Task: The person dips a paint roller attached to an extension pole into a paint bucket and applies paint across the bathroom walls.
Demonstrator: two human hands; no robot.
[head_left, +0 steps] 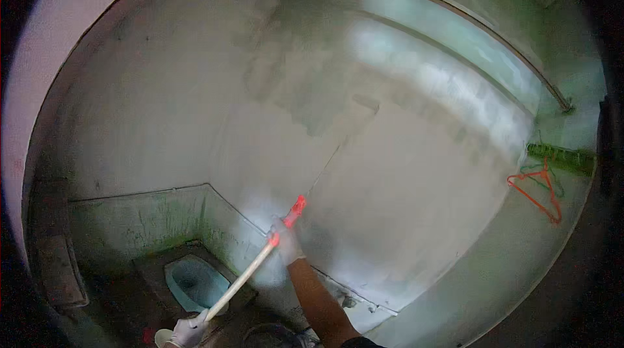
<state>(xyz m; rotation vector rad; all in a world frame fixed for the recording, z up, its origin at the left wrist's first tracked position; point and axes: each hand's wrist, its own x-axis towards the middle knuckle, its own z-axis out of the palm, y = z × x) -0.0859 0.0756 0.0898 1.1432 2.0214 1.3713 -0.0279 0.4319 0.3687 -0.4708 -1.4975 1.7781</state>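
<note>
A long paint roller runs up from the lower left, its pale pole fixed to a red handle. From the handle a thin metal rod reaches to the roller head, which lies against the wall. My right hand, in a white glove, is wrapped round the pole's upper end at the red handle. Lower down, my left hand, also gloved, grips the pole near the picture's bottom edge. Damp-looking darker patches show on the wall beside the roller head.
A squat toilet is set in the floor at the lower left. At the right, a red clothes hanger and a green one hang by a green strip. A dark pipe crosses the upper wall. A round dark container stands below.
</note>
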